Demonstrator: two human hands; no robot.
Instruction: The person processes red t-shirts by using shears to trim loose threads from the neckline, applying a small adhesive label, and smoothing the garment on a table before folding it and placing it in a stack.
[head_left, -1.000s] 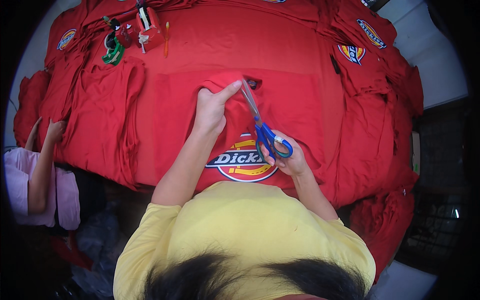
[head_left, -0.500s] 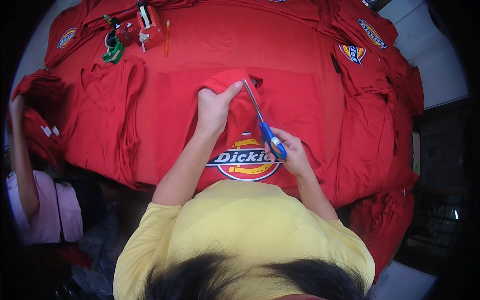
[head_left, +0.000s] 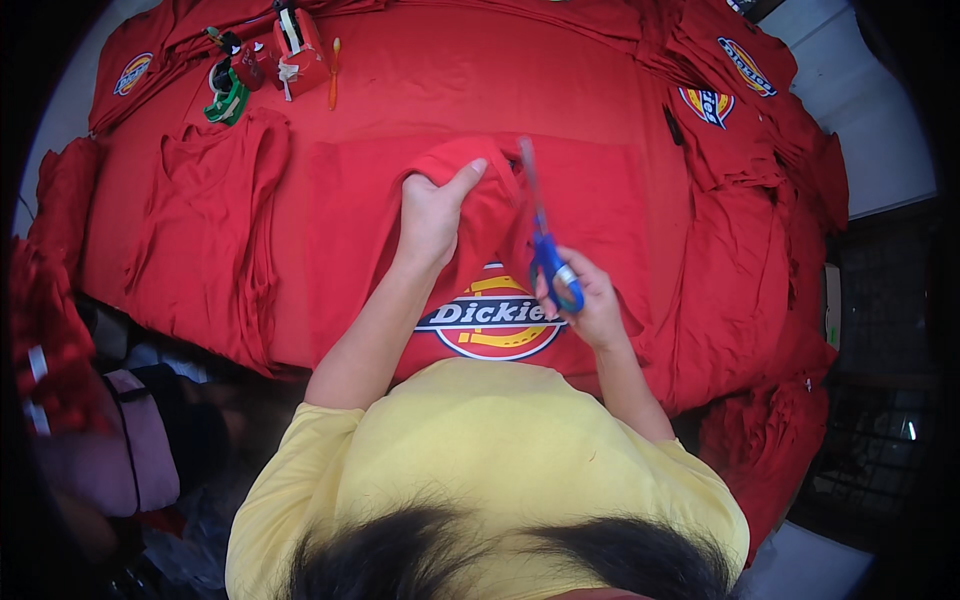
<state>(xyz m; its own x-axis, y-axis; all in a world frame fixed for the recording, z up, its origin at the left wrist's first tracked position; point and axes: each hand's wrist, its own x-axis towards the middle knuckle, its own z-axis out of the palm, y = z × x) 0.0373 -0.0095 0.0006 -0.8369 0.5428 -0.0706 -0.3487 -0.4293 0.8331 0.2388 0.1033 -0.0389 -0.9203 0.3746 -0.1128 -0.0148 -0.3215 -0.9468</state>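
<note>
A red T-shirt with a round printed emblem lies in front of me, its collar end bunched and raised. My left hand is closed on the gathered cloth, thumb on top and the other fingers under the fabric. In my right hand is a pair of blue-handled scissors, my fingers around the handles. The blades look closed though smeared by motion; they point away from me, just right of the raised cloth and apart from my left hand.
Another red shirt lies to the left, with more red shirts heaped on the right. Toward the back left stand a red tape dispenser, a green tape dispenser and an orange stick-like tool. A co-worker in pink is at the left.
The scissors have swung to the right, off the raised cloth edge. My left hand has shifted slightly right. The co-worker's arm and the red cloth there have moved down from the table.
</note>
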